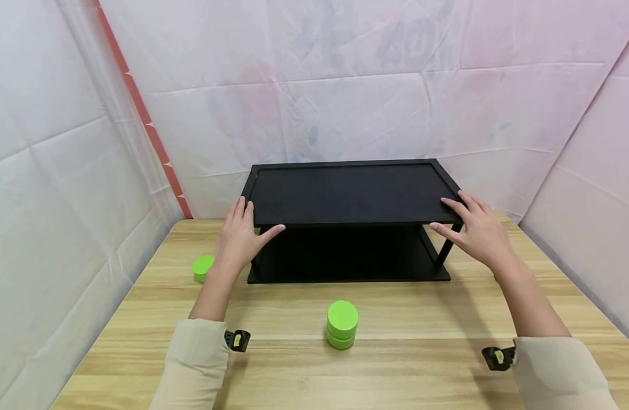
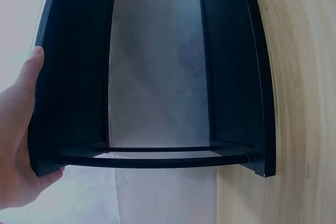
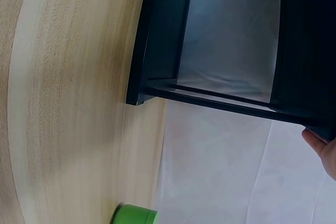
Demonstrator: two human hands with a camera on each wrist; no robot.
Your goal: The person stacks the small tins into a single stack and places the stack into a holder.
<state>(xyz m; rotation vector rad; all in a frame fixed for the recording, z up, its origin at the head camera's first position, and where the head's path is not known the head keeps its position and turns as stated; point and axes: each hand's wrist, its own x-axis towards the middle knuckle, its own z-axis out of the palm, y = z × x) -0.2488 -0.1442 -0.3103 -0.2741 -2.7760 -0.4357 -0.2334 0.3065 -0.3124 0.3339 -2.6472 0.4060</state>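
Observation:
A black two-tier shelf (image 1: 345,193) stands upright on the wooden table. At its left front corner, my left hand (image 1: 237,242) holds the top board, thumb along the front edge and fingers over the side. My right hand (image 1: 478,230) grips the opposite corner in much the same way. The left wrist view shows the left hand (image 2: 16,140) against the top board's end, and the slim side bars (image 2: 157,162) between the two boards. Only a bit of the right hand (image 3: 328,153) shows in the right wrist view, beside the shelf's corner.
A green round container with a lid (image 1: 342,324) stands in front of the shelf. Another green round piece (image 1: 203,266) lies left, partly behind the left forearm. In the right wrist view a green cylinder (image 3: 135,215) sits near the table's edge. White sheets (image 1: 345,114) enclose the table.

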